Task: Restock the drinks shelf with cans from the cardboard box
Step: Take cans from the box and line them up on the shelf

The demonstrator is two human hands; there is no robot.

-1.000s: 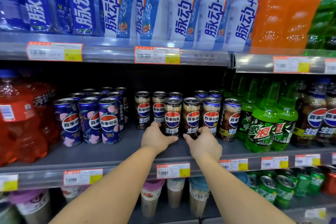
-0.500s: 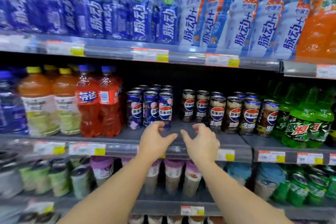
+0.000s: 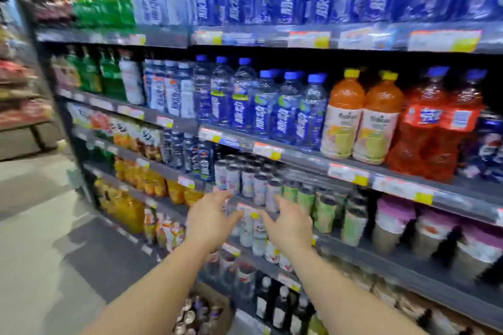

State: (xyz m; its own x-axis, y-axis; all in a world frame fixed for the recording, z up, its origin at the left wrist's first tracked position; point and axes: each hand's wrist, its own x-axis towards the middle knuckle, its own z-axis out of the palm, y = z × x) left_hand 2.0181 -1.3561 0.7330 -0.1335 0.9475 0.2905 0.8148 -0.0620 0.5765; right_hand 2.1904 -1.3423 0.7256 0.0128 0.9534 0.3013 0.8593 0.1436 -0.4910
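My left hand point(image 3: 209, 221) and right hand point(image 3: 290, 226), grips apart and empty, should drop straight to the cardboard box point(image 3: 209, 313) cans.

Left hand point(image 3: 209, 221): raised before the shelving, fingers spread and loosely bent, holding nothing.
Right hand point(image 3: 290, 226): beside the left, apart from it, fingers spread, holding nothing.
Drinks shelf point(image 3: 307, 156): dark tiers with orange-and-yellow price tags along the edges, running off to the left.
Blue-capped bottles point(image 3: 268, 106): a row on the tier above the hands.
Orange bottles point(image 3: 362, 114): two with yellow caps, just right of the blue row.
Red bottles point(image 3: 435, 128): right of the orange pair.
Slim cans point(image 3: 247, 181): pale, blurred, on the tier behind the hands.
Cardboard box point(image 3: 217, 304): on the floor below the forearms, against the shelving.
Cans point(image 3: 190, 317): tops showing inside the box.
Floor point(image 3: 40, 239): pale aisle at left.
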